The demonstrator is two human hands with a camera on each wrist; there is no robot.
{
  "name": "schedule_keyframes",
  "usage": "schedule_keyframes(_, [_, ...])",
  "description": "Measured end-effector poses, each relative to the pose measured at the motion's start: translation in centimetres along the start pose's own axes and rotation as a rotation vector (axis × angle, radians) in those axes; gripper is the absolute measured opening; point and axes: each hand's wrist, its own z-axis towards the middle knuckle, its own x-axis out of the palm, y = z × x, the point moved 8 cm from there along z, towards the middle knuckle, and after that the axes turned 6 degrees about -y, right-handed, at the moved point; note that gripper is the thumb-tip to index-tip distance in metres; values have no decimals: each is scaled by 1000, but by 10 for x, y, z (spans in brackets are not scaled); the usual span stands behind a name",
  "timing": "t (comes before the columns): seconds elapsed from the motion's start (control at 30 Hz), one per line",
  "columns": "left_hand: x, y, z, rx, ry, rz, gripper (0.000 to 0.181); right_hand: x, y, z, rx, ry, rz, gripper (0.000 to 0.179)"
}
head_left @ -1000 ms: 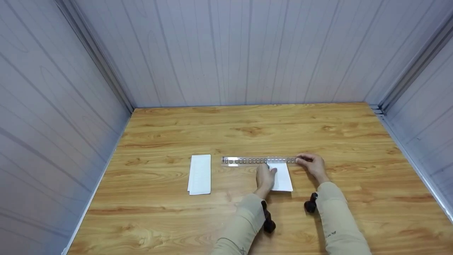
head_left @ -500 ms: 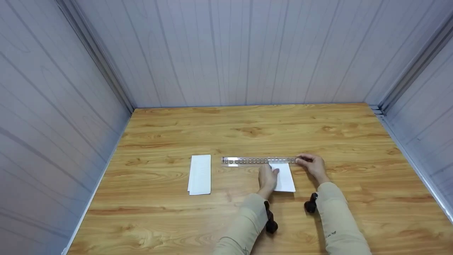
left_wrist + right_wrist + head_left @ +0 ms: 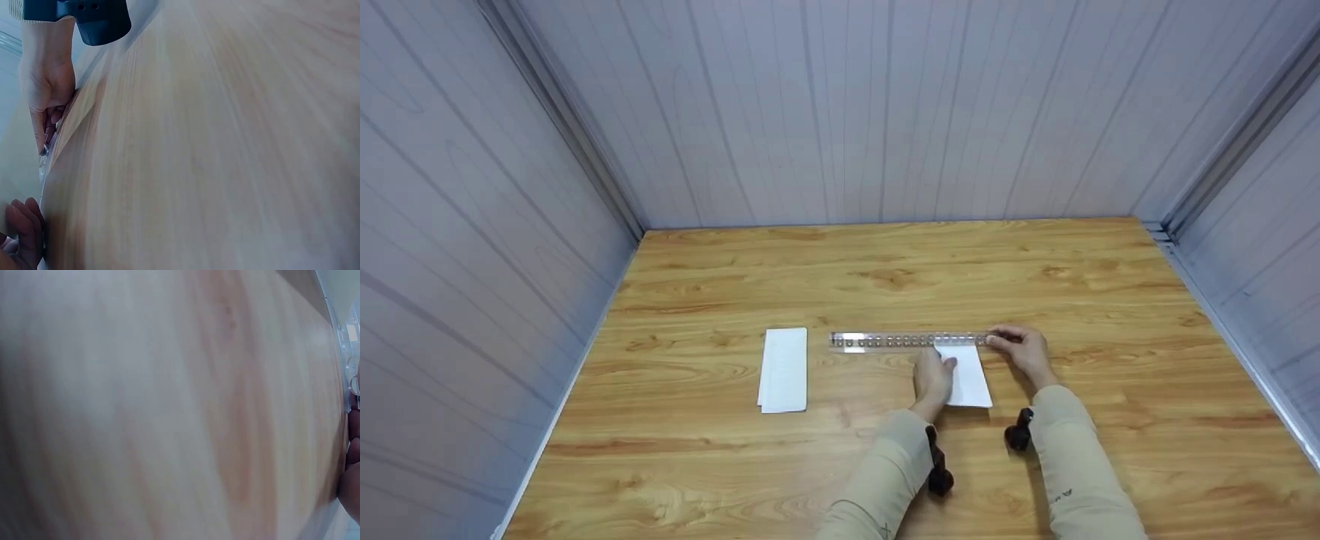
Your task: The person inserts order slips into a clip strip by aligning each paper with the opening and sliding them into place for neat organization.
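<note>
A clear plastic ruler (image 3: 885,341) with a row of round holes lies crosswise on the wooden table. My right hand (image 3: 1024,354) pinches its right end between thumb and fingers; the left wrist view also shows this grip. A white folded paper (image 3: 971,384) lies just below the ruler, its top edge meeting or slipping beneath it. My left hand (image 3: 934,377) holds the paper by its left side, thumb on top and fingers curled (image 3: 25,230). The fingertips under the thumb are hidden in the head view. In the right wrist view, only part of the right fingers (image 3: 353,439) shows.
Another stack of white folded paper (image 3: 785,370) lies left of the ruler, its sheets slightly offset. Pale panel walls (image 3: 847,112) stand behind the table and on both sides. Black wrist devices (image 3: 939,469) hang from both sleeves, near the tabletop.
My left hand has slid the paper a little to the right along the ruler, toward the right hand. The ruler, the right hand and the left paper stack have stayed put.
</note>
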Motion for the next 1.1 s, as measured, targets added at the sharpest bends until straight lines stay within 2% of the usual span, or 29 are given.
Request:
schedule_keyframes(0.1, [1,0,0,-12,4,17,19,1,-1,0,18,5,65,28])
schedule_keyframes(0.23, [3,0,-1,-20,11,27,25,1,-1,-1,20,7,82,28])
schedule_keyframes(0.37, [6,-1,-2,-11,18,28,24,0,0,-1,5,-7,23,29])
schedule_keyframes(0.47, [7,-2,-3,18,6,32,22,-2,0,-2,-1,-26,-25,29])
schedule_keyframes(0.57, [8,-3,-3,36,-7,31,22,-3,0,-1,1,-31,-35,28])
schedule_keyframes(0.8, [10,-5,-3,37,-6,30,25,0,-1,-2,28,7,87,30])
schedule_keyframes(1.1, [13,-6,-4,25,11,38,23,2,-3,-1,37,16,145,31])
